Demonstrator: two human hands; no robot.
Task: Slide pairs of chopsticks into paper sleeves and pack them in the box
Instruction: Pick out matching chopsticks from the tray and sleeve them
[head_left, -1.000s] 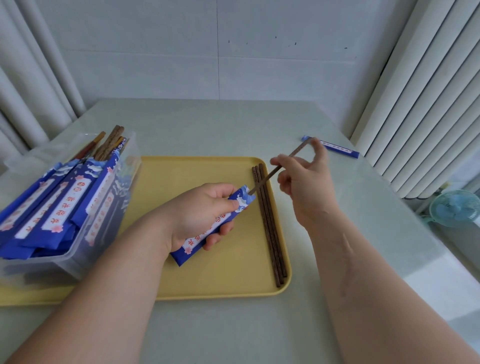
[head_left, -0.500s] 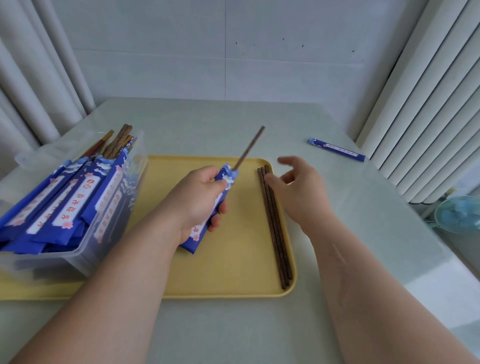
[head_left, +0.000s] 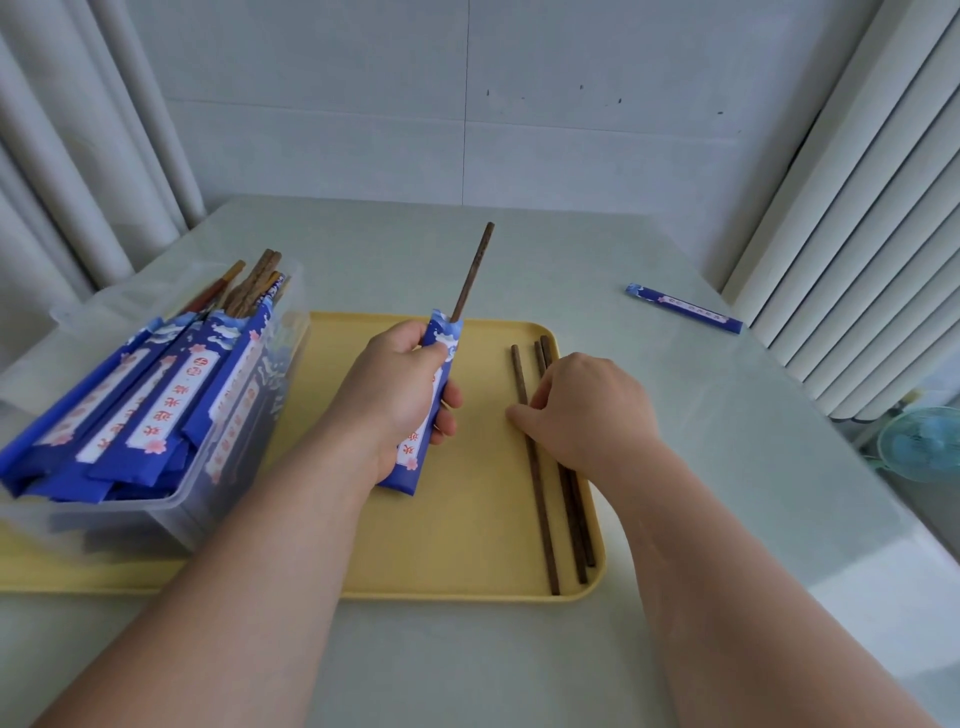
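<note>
Pale tabletop (head_left: 467, 249) carries a yellow tray (head_left: 483, 545) straight before you, with the clear box (head_left: 236, 467) of sleeved pairs (head_left: 156, 410) at nine o'clock; a spare sleeve (head_left: 683, 307) lies well apart at two o'clock on the table. Your left hand (head_left: 400, 395) grips the paper sleeve (head_left: 440, 338), fingers curled round its middle, thumb pressed near the mouth, which points to twelve o'clock; one chopstick (head_left: 474, 270) already stands in it, its upper part jutting beyond the mouth.

The step in hand, as I judge it, is fetching its mate. Your right hand (head_left: 587, 410) rests knuckles-up on the three loose chopsticks (head_left: 569, 499) at three o'clock on the tray; the separated stick (head_left: 537, 493) lies a little to nine o'clock of the other two; your thumb tip (head_left: 515, 414) touches it, while the bent fingers cover the other two; whether a pinch has closed I cannot tell.

Take only that separated stick; roll it clear with the thumb before lifting; hold it near one end so the other leads freely. Bow the sleeve mouth open with a light squeeze; feed the tip in beside the seated stick, not across it; push both home together, gently, lest the paper buckle or tear.
</note>
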